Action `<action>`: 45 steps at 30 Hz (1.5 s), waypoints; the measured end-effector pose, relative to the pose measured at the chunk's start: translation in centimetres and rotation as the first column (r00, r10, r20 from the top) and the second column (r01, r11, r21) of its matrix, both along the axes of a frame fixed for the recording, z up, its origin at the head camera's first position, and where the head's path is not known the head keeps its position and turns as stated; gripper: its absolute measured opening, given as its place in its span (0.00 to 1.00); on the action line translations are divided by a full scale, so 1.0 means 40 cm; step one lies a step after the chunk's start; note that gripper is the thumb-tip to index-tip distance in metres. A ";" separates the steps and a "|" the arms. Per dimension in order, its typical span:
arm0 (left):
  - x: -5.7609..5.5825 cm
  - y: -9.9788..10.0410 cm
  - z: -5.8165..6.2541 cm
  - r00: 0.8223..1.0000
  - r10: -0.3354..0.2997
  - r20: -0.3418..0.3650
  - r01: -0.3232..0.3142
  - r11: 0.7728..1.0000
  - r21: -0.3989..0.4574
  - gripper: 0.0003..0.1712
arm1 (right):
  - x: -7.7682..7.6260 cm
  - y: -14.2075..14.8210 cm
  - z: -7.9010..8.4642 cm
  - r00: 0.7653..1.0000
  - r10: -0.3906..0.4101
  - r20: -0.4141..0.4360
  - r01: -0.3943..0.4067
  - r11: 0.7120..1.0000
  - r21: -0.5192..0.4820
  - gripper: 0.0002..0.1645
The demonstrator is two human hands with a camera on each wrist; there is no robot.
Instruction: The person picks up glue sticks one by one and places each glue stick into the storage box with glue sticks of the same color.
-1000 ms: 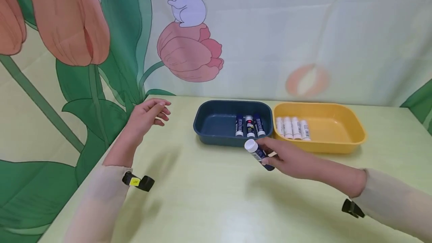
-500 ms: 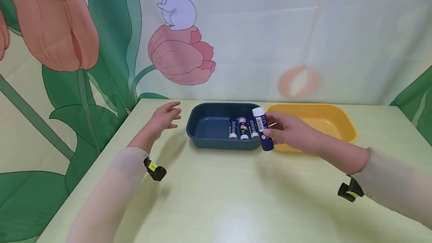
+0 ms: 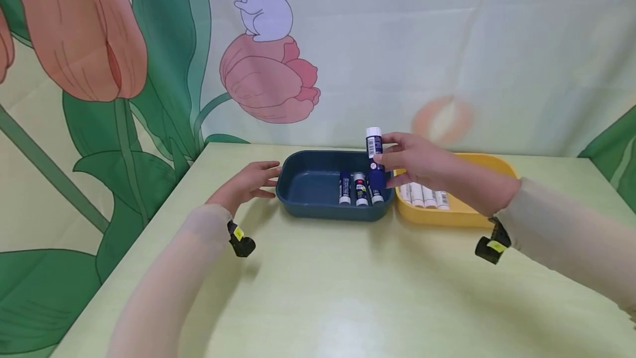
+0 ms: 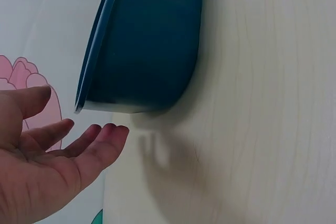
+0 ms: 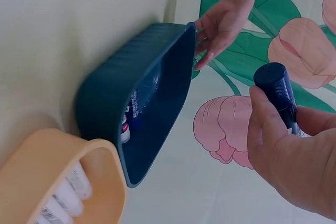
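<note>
Between thumb and fingers my right hand (image 3: 414,159) holds a dark blue glue stick (image 3: 374,148) upright, white end up, over the right end of the blue tray (image 3: 310,211). In the right wrist view the dark base of this glue stick (image 5: 274,85) faces the camera. Several blue glue sticks (image 3: 360,189) lie side by side in the tray's right half; the held one overlaps the rightmost in the head view. My left hand (image 3: 250,181) has its fingers extended at the tray's left end. In the left wrist view, the left hand (image 4: 68,150) has its fingertips close to the tray wall.
A yellow tray (image 3: 447,219) stands right against the blue one, with several white glue sticks (image 3: 422,196) in its left part; my right forearm partly covers it. Behind the pale table (image 3: 318,280) hangs a cloth backdrop (image 3: 387,54) printed with tulips and a white animal.
My right hand has lifted the glue stick from in front of the trays to above the blue tray, turning it upright. My left hand has moved right, up to the tray's left end.
</note>
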State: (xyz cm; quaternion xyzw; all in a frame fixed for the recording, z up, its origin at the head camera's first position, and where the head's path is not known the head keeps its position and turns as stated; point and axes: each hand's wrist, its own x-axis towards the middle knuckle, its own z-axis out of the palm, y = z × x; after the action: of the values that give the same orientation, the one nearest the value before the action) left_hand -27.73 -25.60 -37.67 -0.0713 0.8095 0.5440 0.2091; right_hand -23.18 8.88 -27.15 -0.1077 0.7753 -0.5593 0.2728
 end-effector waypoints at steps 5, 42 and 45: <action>-0.011 0.010 -0.011 0.999 0.012 0.035 -0.013 1.000 0.007 0.33 | -0.049 -0.047 -0.004 0.998 -0.029 0.055 0.029 1.000 0.000 0.39; -0.038 0.006 -0.025 0.996 0.026 0.089 -0.027 0.999 0.019 0.32 | -0.252 -0.274 -0.156 0.987 -0.102 0.128 0.057 0.948 0.312 0.31; -0.037 0.008 -0.024 0.996 0.018 0.085 -0.019 1.000 0.013 0.32 | -0.254 -0.278 -0.171 0.987 -0.104 0.121 0.059 0.942 0.330 0.30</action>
State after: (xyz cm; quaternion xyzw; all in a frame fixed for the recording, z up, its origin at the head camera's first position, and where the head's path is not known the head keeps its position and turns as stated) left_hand -29.22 -25.30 -38.63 -0.1004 0.7953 0.5480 0.2388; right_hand -33.35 -2.23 -34.00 0.0097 0.8401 -0.4407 0.3160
